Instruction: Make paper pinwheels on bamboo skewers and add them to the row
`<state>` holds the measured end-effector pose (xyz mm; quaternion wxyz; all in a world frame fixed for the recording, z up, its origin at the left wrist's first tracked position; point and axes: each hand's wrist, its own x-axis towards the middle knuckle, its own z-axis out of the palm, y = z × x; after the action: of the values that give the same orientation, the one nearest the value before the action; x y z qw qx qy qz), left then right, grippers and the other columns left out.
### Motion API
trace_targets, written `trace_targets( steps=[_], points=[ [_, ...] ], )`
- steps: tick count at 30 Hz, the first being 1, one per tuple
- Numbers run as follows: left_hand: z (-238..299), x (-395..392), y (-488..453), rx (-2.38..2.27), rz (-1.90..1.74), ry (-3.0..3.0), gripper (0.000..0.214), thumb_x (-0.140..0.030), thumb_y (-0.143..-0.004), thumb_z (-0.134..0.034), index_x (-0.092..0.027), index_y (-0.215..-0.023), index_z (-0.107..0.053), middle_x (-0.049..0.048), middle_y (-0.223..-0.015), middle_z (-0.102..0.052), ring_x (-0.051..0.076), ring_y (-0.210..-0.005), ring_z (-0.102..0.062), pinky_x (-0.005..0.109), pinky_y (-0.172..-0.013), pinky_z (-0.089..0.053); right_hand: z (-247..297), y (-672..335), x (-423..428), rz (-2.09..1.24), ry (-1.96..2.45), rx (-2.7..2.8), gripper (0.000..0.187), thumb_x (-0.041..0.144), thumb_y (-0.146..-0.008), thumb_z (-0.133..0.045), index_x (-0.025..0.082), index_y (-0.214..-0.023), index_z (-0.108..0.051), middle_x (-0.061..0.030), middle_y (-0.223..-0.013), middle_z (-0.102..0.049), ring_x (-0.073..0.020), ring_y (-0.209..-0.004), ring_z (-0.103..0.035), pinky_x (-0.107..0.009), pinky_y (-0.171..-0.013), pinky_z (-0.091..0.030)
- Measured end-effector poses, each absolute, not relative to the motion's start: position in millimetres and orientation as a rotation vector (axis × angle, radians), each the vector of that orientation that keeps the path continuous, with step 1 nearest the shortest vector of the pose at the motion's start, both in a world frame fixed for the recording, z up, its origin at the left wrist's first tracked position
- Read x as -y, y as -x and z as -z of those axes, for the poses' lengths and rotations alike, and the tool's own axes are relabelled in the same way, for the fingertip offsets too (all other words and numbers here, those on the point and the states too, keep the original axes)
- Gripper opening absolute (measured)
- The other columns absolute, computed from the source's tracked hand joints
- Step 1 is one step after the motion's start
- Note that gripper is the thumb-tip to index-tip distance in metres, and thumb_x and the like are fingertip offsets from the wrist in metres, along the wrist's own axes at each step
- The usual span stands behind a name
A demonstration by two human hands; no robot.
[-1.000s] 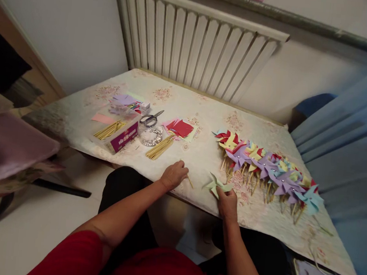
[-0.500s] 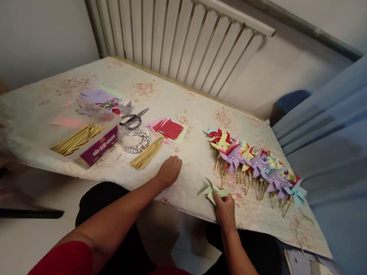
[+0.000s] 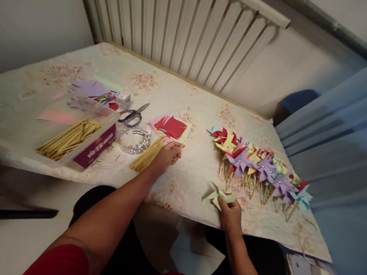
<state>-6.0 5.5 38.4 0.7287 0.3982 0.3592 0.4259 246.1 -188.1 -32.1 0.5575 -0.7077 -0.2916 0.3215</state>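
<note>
Left hand and right hand well apart over the table; pale green pinwheel sits at the right hand's fingertips, on its far-left side. Right hand: thumb and fingers pinched closed on the pinwheel's paper. Left hand: fingers curled nearly closed on a thin stick, tip showing, just beside stick bundle and paper stack. Mounted pinwheels lie beyond the right hand, off to its right

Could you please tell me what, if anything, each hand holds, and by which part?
The right hand pinches the green pinwheel near its centre. The left hand seems to hold a thin stick; its gripped part is hidden.
</note>
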Motion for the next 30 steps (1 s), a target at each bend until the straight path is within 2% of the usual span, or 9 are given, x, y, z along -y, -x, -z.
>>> trace_targets(
  steps=[5,8,13,30],
  points=[
    [-39.3,-5.8,9.7,-0.683,-0.986,-0.755,0.016,-0.018,-0.072,-0.064,-0.015,-0.079,-0.05,-0.0017,-0.068,-0.055,0.003,-0.047,-0.041,0.016,-0.044,-0.025,26.2,-241.7,186.9,-0.764,1.654,0.662,0.038,0.044,-0.062,-0.084,0.017,-0.085,-0.071,-0.002,-0.073,-0.073,-0.0175,-0.061,-0.066,-0.03,-0.061,-0.057],
    [-38.8,-6.1,11.1,-0.63,-0.981,-0.714,0.016,-0.016,-0.072,-0.063,-0.014,-0.082,-0.05,-0.0029,-0.068,-0.054,0.001,-0.044,-0.035,0.016,-0.042,-0.018,26.0,-241.3,186.5,-0.741,1.658,0.679,0.038,0.044,-0.063,-0.083,0.017,-0.086,-0.071,-0.0022,-0.074,-0.073,-0.0175,-0.061,-0.066,-0.03,-0.06,-0.057],
    [-41.0,-5.6,11.9,-0.628,-0.968,-0.711,0.021,-0.023,-0.078,-0.063,-0.015,-0.095,-0.052,-0.0068,-0.061,-0.048,0.001,-0.039,-0.025,0.017,-0.04,-0.011,31.1,-244.1,187.4,-0.765,1.651,0.666,0.039,0.043,-0.063,-0.083,0.017,-0.089,-0.071,-0.0026,-0.077,-0.074,-0.0181,-0.063,-0.067,-0.031,-0.062,-0.057],
    [-39.9,-3.7,15.2,-0.528,-0.959,-0.736,0.025,-0.035,-0.082,-0.066,-0.014,-0.088,-0.054,-0.0057,-0.055,-0.049,0.001,-0.035,-0.025,0.017,-0.04,-0.013,20.7,-236.8,185.6,-0.756,1.613,0.64,0.038,0.041,-0.061,-0.085,0.016,-0.085,-0.069,-0.0009,-0.073,-0.073,-0.0164,-0.06,-0.066,-0.028,-0.059,-0.056]
  ],
)
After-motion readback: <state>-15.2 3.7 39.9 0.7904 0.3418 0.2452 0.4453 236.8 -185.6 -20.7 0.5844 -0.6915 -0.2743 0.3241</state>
